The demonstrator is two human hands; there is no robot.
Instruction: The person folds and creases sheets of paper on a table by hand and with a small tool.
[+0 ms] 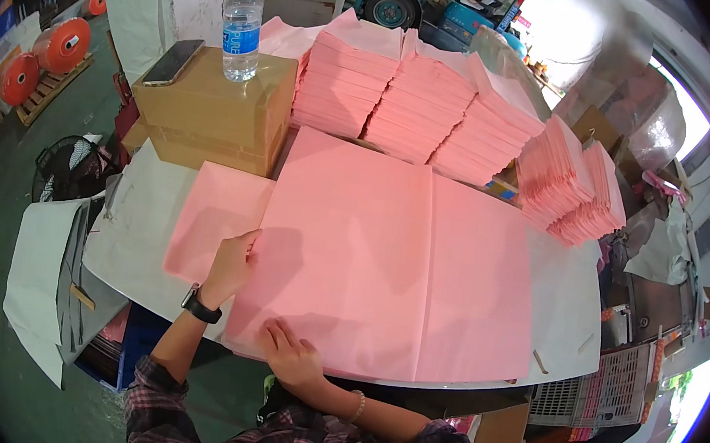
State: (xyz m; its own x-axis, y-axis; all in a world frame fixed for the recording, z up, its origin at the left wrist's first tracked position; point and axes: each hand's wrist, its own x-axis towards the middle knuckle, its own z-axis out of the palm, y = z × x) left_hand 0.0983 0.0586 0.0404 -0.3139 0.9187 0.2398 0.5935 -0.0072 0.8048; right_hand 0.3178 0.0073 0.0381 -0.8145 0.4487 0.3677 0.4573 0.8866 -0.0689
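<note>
A large pink sheet [352, 247] lies flat on the white table, with a vertical fold or edge line right of its middle. My left hand [232, 269], with a dark watch on the wrist, is at the sheet's left edge, its fingers bent around that edge. A smaller folded pink piece [214, 216] lies just beyond it to the left. Near the front left corner, my right hand [291, 354] rests on the large sheet with its fingers spread; a beaded bracelet is on that wrist.
Behind the sheet stand tall stacks of pink pieces [418, 99], with smaller stacks [556, 177] at the right. A cardboard box [212, 109] at the back left holds a water bottle [242, 27] and a phone [174, 62]. The white table's [569, 302] edge curves at the right.
</note>
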